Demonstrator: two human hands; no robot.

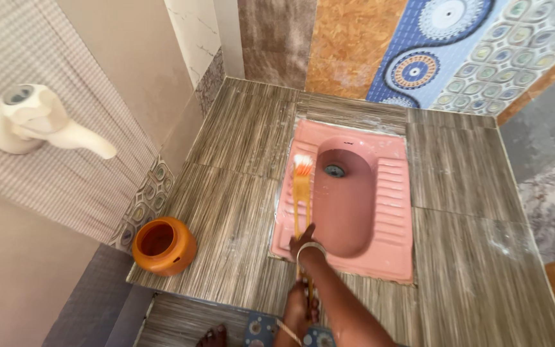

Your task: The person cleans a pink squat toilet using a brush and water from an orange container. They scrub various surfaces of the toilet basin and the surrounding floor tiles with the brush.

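- Long yellow-orange brush [301, 193] lying lengthwise over the left footrest of the pink squat toilet pan [393, 218], just left of centre frame; white bristle head [302, 160] at the far end, beside the rim of the bowl.
- Handle running down the frame toward the lower centre, gripped at two places.
- Right hand [304, 239] farther up the handle, fingers wrapped snugly round it, bangle at the wrist, forearm stretching in from the lower right of centre.
- Left hand [300, 311] lower on the handle, near the bottom edge, fingers curled tight about the shaft, thin bangle at the wrist.
- Dark drain hole [334, 170] in the upper part of the bowl, right of the bristles.
- Raised platform of grey streaked tiles [239, 193] around the pan.
- Round orange pot [164, 245] standing open-mouthed at the platform's lower left corner, well apart from the brush.
- Cream plastic tap [40, 122] jutting from the checked wall tile, upper left.
- Patterned wall tiles [470, 51] with blue circles and an orange panel, upper right.
- Bare toes [213, 335] and a blue patterned slipper [261, 331] at the bottom edge.
- No packages, labels or signs to tell.
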